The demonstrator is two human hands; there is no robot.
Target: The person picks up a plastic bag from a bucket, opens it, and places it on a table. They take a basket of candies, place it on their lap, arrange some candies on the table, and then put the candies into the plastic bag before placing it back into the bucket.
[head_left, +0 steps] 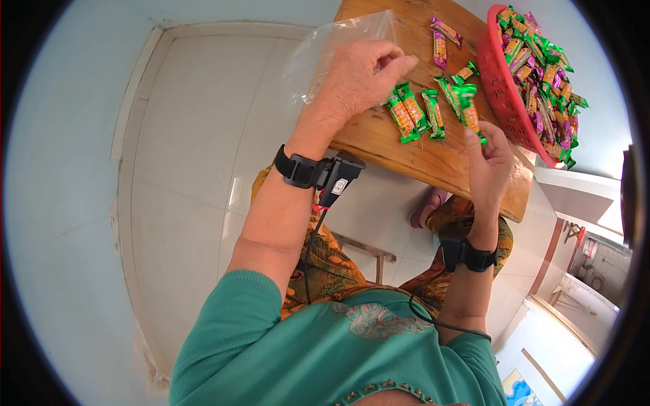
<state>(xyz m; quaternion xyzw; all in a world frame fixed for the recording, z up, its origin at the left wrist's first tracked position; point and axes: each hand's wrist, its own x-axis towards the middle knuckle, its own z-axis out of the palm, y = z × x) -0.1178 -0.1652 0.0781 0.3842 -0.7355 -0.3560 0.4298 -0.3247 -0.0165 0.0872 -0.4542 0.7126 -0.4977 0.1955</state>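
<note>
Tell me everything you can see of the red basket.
The red basket looks like plastic, with a rim and small holes in its wall. Packets, many green or purple, heap above the rim. It sits at the right side of the wooden table. The right hand is near but apart. Its underside is hidden.

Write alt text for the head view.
A right hand holds a green packet over a wooden table; the left hand is at a clear plastic bag. Other packets, green and purple, lie near a heaped red basket.

tiny white label (340, 186) on black wrist device (336, 181), wrapper print apparently too small to read
</note>
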